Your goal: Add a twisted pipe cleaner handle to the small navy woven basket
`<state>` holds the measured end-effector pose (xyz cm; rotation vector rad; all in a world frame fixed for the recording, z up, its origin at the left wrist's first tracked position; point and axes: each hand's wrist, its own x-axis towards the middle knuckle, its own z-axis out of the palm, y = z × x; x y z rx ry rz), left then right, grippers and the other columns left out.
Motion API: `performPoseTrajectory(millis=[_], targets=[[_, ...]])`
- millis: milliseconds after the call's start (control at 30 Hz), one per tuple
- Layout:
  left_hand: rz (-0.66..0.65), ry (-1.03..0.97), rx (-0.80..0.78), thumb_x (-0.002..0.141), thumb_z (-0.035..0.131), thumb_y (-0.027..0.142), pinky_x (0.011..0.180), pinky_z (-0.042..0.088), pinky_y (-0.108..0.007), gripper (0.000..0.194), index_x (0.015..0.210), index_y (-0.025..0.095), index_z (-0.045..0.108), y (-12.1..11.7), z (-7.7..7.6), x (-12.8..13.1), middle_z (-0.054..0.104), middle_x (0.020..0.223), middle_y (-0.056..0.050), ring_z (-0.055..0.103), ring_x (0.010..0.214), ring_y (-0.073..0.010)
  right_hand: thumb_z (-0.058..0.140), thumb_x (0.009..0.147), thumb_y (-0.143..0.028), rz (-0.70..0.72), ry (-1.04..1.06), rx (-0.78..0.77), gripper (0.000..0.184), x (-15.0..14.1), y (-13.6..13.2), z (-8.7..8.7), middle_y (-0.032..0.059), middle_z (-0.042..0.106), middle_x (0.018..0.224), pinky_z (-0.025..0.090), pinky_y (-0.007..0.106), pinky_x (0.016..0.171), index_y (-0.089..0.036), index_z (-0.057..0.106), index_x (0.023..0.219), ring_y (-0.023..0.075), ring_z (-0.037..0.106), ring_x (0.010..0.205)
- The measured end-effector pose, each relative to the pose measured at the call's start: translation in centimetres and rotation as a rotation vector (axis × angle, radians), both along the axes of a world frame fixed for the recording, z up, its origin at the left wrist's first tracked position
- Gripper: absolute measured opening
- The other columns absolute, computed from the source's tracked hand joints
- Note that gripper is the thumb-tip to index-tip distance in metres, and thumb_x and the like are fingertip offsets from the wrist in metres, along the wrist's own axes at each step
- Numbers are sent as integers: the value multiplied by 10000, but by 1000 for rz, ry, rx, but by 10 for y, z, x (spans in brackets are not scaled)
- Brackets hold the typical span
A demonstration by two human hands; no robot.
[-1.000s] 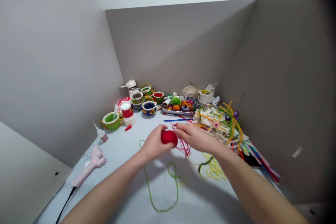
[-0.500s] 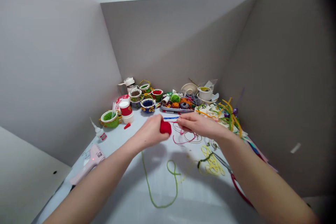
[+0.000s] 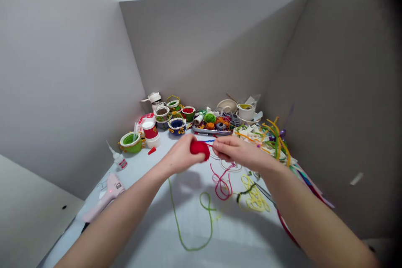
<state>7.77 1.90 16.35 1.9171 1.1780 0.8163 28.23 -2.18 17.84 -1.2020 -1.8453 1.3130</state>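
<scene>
A small red ball of yarn (image 3: 200,149) sits in my left hand (image 3: 181,154), whose fingers curl round it above the table. A short strand of red yarn (image 3: 210,145) runs from the ball to my right hand (image 3: 230,149), where the fingertips pinch it. Below my hands a loose pink strand (image 3: 223,188) lies in loops on the table. A green strand (image 3: 179,230) curves across the front, and a tangle of yellow yarn (image 3: 256,197) lies to the right.
Scissors (image 3: 285,228) lie partly under my right forearm. On the left are a pink glue gun (image 3: 109,192), a glue bottle (image 3: 119,160) and a green basket (image 3: 132,142). Small decorated baskets (image 3: 177,127) and a tray of yarn (image 3: 216,131) line the back wall.
The red ball has turned and shifted slightly right in my left hand, closer to my right hand. The pink strand now lies in loops nearer the front of the table.
</scene>
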Motion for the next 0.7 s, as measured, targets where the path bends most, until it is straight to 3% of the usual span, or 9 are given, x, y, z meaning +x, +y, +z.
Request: performPoseTrajectory(millis=[67, 167, 267, 333, 367, 433, 500, 600, 700], targets=[[67, -339, -170, 666, 632, 343, 773, 486, -350, 322, 945, 194, 568, 8, -3, 2, 637, 931, -53, 591, 863, -204, 438, 903, -456, 81, -41, 44, 339, -9, -9, -3, -33, 445, 599, 268, 227, 475, -183, 506, 714, 85, 348, 515], [-211, -677, -567, 768, 550, 408, 812, 489, -365, 334, 1030, 202, 566, 7, 7, -2, 631, 1035, -77, 608, 919, -197, 466, 887, -435, 178, -64, 2, 314, -8, -6, -14, -34, 456, 604, 284, 227, 492, -179, 518, 714, 85, 355, 523], [-491, -505, -710, 687, 672, 318, 768, 489, -338, 378, 1042, 223, 580, -9, 16, -10, 633, 1016, -53, 611, 870, -182, 515, 846, -451, 80, 32, -99, 311, 6, 11, -19, -69, 358, 542, 221, 225, 457, -187, 478, 686, 72, 275, 473], [-540, -238, -598, 632, 710, 266, 726, 478, -314, 379, 991, 221, 598, -17, 12, -11, 640, 961, -36, 597, 831, -181, 515, 840, -466, 11, 54, -153, 344, 13, 18, -16, -79, 320, 514, 191, 228, 438, -196, 431, 645, 69, 240, 450], [-498, -103, -482, 613, 715, 256, 712, 472, -310, 355, 949, 217, 607, -19, 6, -11, 641, 925, -30, 589, 815, -185, 508, 844, -469, -15, 31, -161, 353, 14, 19, -14, -76, 326, 510, 185, 231, 430, -198, 421, 635, 70, 240, 444], [-290, 99, -201, 585, 716, 256, 719, 466, -327, 316, 880, 213, 610, -15, -9, -6, 640, 872, -24, 579, 797, -203, 493, 854, -458, -73, -36, -117, 340, 7, 13, -10, -63, 362, 523, 191, 233, 423, -198, 433, 644, 75, 263, 446], [-51, 113, -56, 573, 710, 258, 742, 468, -352, 353, 901, 205, 592, -6, -26, 1, 633, 867, -32, 581, 802, -218, 470, 872, -422, -167, -47, 11, 271, -9, 2, -12, -54, 407, 560, 223, 230, 436, -198, 466, 719, 85, 307, 471], [156, -276, -185, 649, 657, 284, 775, 488, -362, 546, 1161, 217, 482, 9, -38, 10, 624, 998, -63, 595, 869, -212, 416, 909, -348, -295, 86, 206, 140, -34, -15, -28, -55, 483, 609, 292, 226, 497, -218, 449, 950, 105, 378, 528], [27, -755, -494, 749, 542, 296, 825, 497, -349, 482, 1218, 253, 437, 12, -32, 11, 599, 1142, -61, 597, 935, -178, 387, 928, -319, -260, 159, 201, 202, -40, -19, -49, -61, 497, 611, 322, 229, 540, -224, 418, 1103, 113, 407, 551]])
